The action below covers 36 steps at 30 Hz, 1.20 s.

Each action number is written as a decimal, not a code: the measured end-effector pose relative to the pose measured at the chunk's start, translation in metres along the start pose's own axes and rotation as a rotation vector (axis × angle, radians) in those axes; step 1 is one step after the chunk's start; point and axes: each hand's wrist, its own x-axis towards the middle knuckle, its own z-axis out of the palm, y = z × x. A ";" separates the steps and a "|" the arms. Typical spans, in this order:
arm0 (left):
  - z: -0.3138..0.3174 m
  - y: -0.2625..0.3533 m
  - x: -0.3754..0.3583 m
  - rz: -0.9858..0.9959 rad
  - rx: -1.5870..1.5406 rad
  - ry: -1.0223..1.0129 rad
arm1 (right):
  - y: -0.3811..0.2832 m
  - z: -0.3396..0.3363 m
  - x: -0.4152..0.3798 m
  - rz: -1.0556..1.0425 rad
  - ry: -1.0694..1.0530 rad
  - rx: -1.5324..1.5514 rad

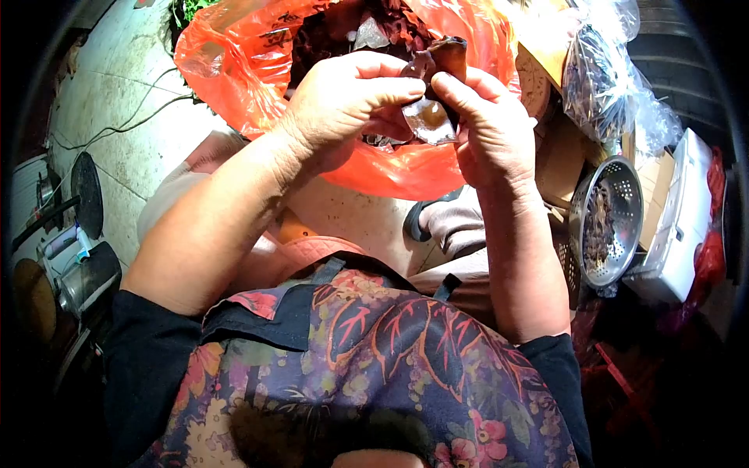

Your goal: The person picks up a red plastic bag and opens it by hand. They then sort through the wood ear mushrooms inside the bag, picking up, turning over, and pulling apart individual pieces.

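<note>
A thin, glossy, dark brown piece of what looks like wood ear mushroom (449, 56) is stretched between my two hands over an open red plastic bag (226, 74). My left hand (335, 105) pinches its left edge between thumb and fingers. On the other side, my right hand (495, 125) grips the piece with the thumb pressed on it. A pale, shiny patch shows between the hands. Inside the bag lie many dark reddish-brown pieces (320, 47) of the same kind, partly hidden by my hands.
A metal colander (612, 222) with brown scraps stands at right, beside a white box (679, 218). Clear plastic bags (597, 78) lie above it. Pans and a pot (90, 277) sit at far left. A cable (117, 129) crosses the tiled floor (109, 93).
</note>
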 end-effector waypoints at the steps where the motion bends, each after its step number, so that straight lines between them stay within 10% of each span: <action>1: 0.002 0.000 -0.001 0.006 -0.051 0.011 | 0.000 0.002 -0.001 -0.008 0.027 0.067; 17: -0.024 0.002 0.010 0.098 0.165 0.196 | -0.015 -0.015 0.005 -0.163 0.124 0.206; 23: -0.060 0.010 0.013 0.328 1.363 0.001 | -0.022 -0.017 -0.003 -0.106 0.130 -0.462; 27: -0.057 0.007 0.007 0.135 1.511 -0.055 | -0.015 -0.022 -0.001 -0.246 0.134 -1.158; 36: -0.053 -0.005 0.054 0.590 1.465 0.451 | -0.008 0.007 -0.002 -0.582 0.127 -1.323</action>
